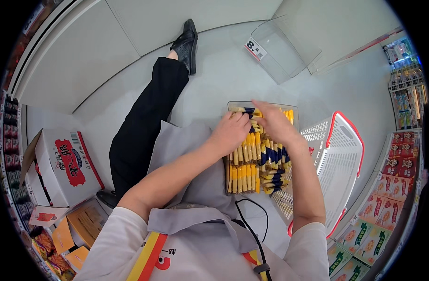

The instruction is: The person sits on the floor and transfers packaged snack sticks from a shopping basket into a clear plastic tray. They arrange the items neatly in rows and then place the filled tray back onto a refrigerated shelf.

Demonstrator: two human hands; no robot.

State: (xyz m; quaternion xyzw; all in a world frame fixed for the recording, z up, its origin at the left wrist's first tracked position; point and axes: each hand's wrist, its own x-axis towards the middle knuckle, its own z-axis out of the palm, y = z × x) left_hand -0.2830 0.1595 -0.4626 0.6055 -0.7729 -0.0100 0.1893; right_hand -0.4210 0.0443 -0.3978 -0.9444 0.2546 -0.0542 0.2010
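Note:
A clear tray [235,102] stands on the floor between my arms, packed with several rows of slim wrapped snack sticks. Some sticks [243,174] have yellow-and-cream wrappers; others [275,157] are navy and cream. My left hand [232,130] is over the far left part of the tray, fingers curled in on a navy-and-cream snack stick [242,110]. From the right, my right hand [275,124] reaches over the same far rows. Its thumb and fingers are apart beside the navy wrapper ends, and part of the sticks is hidden beneath it.
Right of the tray, a white perforated basket [338,168] with red trim lies tipped. An empty clear bin [284,51] with a price tag stands beyond. At left are a white-and-red carton [67,164] and an open brown carton [85,222]. Stocked shelves [380,201] line the right side.

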